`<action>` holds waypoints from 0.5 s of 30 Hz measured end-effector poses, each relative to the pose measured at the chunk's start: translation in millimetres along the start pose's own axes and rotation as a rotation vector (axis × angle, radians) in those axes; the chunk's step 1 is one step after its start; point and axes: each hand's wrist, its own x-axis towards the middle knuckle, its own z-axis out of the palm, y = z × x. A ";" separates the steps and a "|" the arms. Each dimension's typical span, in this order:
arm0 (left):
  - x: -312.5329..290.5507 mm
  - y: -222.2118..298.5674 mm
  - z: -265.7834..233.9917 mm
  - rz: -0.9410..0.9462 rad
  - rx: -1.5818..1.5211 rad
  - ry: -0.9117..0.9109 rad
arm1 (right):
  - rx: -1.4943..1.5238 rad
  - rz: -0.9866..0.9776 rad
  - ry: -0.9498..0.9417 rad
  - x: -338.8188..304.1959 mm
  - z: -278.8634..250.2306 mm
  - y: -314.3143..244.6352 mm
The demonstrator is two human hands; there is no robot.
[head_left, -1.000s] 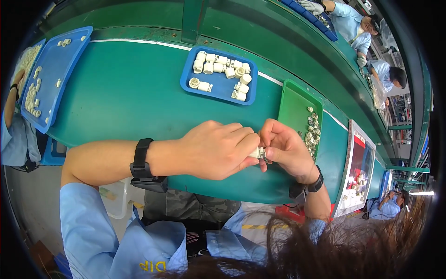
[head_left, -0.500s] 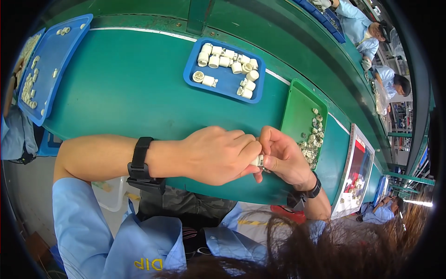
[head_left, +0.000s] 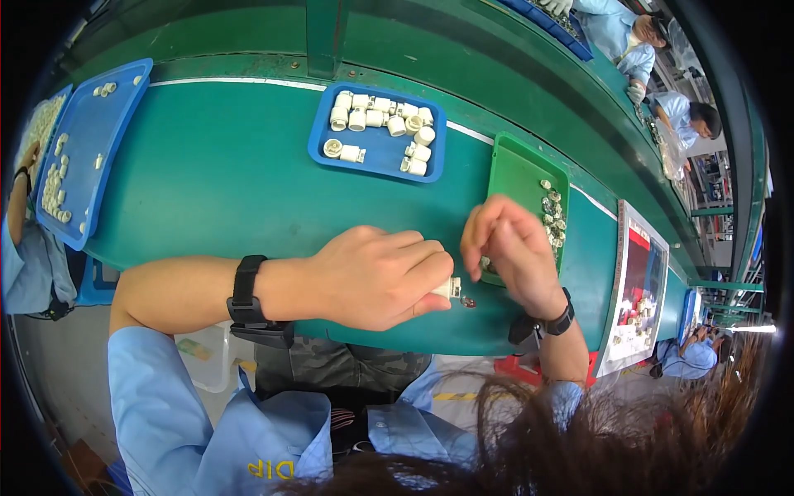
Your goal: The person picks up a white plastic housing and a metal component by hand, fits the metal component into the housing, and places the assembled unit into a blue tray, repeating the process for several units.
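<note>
My left hand [head_left: 380, 277] is closed around a small white cylindrical plastic part [head_left: 454, 288], probably a socket housing; only its end shows past the fingertips. Just beyond that end, a small shiny piece [head_left: 468, 302] is visible; whether it touches the housing I cannot tell. My right hand [head_left: 519, 255] is raised to the right of the part, apart from it. Its fingers are loosely bent, somewhat blurred, with nothing seen in them. Behind this hand lies the green tray [head_left: 514, 165], holding small metallic and cream pieces [head_left: 554, 213].
A blue tray [head_left: 382, 162] of similar white housings [head_left: 374, 118] sits at the table's far side. Another blue tray [head_left: 106, 149] with small white pieces is at far left, near a co-worker's arm [head_left: 18, 198]. A white-framed board [head_left: 612, 331] stands right. Co-workers [head_left: 616, 33] sit across.
My right hand has come off the white part and lifted up and right. The left hand keeps hold of it. The whole view has shifted slightly.
</note>
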 end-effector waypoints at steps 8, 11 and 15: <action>2.2 -2.6 -3.7 -0.046 -0.037 0.001 | -0.340 -0.319 0.130 3.4 0.1 -3.5; 0.8 -2.5 -2.5 -0.167 -0.045 -0.002 | -0.514 -0.286 0.098 -2.9 24.3 -9.2; 5.1 -7.7 -7.9 -0.331 -0.068 -0.064 | -0.523 -0.217 0.185 0.6 25.8 -9.6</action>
